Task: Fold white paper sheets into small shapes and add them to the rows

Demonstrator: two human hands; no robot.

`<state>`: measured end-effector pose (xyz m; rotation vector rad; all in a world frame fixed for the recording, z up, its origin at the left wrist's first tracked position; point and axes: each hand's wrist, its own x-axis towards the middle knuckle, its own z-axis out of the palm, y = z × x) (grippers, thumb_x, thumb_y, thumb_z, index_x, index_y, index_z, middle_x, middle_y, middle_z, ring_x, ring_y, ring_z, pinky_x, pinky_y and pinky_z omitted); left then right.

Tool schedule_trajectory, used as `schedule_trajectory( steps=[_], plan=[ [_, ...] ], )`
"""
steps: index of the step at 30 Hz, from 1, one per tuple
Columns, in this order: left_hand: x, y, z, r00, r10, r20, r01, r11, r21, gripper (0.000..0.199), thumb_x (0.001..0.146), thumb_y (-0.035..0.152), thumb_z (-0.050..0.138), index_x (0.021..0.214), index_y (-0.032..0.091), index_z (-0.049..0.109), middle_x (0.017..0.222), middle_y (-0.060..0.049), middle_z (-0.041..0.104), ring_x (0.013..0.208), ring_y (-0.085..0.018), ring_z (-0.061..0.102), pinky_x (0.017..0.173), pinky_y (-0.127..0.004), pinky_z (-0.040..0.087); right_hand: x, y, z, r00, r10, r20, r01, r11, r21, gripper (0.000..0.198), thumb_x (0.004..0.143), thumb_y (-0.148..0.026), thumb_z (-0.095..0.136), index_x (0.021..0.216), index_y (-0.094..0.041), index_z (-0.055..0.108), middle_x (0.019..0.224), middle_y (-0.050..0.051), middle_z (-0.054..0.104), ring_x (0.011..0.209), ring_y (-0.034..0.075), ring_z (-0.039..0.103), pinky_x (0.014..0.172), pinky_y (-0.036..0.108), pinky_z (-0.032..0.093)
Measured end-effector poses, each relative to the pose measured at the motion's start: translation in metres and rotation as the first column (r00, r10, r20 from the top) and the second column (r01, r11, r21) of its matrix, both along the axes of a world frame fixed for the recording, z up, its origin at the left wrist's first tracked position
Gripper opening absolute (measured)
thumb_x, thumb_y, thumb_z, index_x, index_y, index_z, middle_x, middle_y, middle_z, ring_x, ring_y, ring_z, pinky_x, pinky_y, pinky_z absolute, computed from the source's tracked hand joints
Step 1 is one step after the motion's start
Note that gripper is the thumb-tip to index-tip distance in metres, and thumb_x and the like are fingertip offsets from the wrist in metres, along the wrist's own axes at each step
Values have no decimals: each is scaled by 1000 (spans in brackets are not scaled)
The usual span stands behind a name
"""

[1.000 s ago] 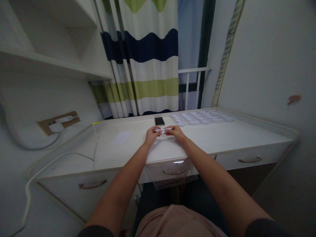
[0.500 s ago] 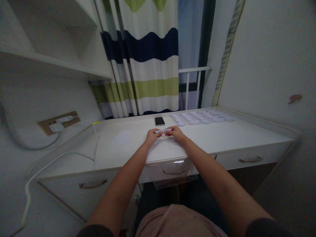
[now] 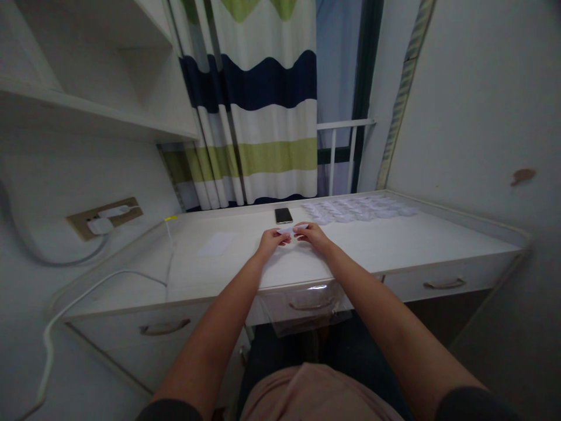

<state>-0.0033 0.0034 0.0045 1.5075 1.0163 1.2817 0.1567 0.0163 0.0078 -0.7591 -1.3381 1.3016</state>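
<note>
Evidently both hands pinched one small white paper slip (image 3: 293,229) just above the desk (image 3: 394,240), the left hand (image 3: 270,242) and right hand (image 3: 312,235) gripping opposite ends. It looked light, thin and floppy, best held by its edges.

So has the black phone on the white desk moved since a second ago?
No. The black phone lies flat at the same spot on the white desk, just beyond both hands, left of the small white paper pieces.
</note>
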Motion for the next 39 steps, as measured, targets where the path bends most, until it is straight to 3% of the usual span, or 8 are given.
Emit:
schedule_trajectory(
  steps=[9, 17, 22, 30, 39],
  plan=[
    [-2, -2, 1, 994, -92, 57, 97, 990, -99, 29, 55, 33, 72, 72, 11, 64, 66, -8, 68, 62, -15, 62, 61, -27, 46, 2, 0, 0, 994, 106, -15, -107, 994, -6, 24, 50, -30, 76, 63, -13, 65, 58, 0, 62, 50, 6, 51, 52, 19, 42],
    [-2, 0, 1, 994, 2, 109, 13, 991, -135, 21, 62, 27, 70, 69, 11, 60, 65, -8, 67, 61, -15, 62, 63, -27, 46, 1, 2, -4, 996, 72, 58, -68, 995, -78, 22, 48, -25, 79, 57, -12, 64, 55, 3, 64, 48, 9, 55, 52, 21, 47],
    [-1, 0, 2, 986, -6, 169, 34, 986, -162, 21, 69, 30, 64, 67, 11, 56, 72, -10, 68, 64, -15, 64, 60, -26, 46, 0, 1, -3, 998, 62, 26, -60, 996, -67, 22, 51, -25, 78, 60, -11, 65, 56, 3, 65, 49, 9, 57, 53, 20, 48],
    [0, -5, 6, 982, -5, 189, 35, 987, -155, 24, 71, 33, 63, 66, 11, 55, 65, -9, 67, 58, -13, 62, 56, -23, 45, 0, 1, -1, 998, 54, -36, -55, 998, -38, 21, 55, -26, 77, 65, -13, 65, 59, 2, 66, 53, 10, 60, 57, 20, 50],
    [-2, -4, 8, 963, 39, 266, -3, 991, -137, 26, 72, 38, 60, 71, 13, 54, 59, -4, 64, 54, -12, 61, 53, -21, 44, 1, 0, 4, 993, 15, -113, -25, 996, -86, 15, 65, -26, 71, 63, -14, 61, 61, 4, 66, 57, 11, 62, 61, 21, 51]
  ],
)
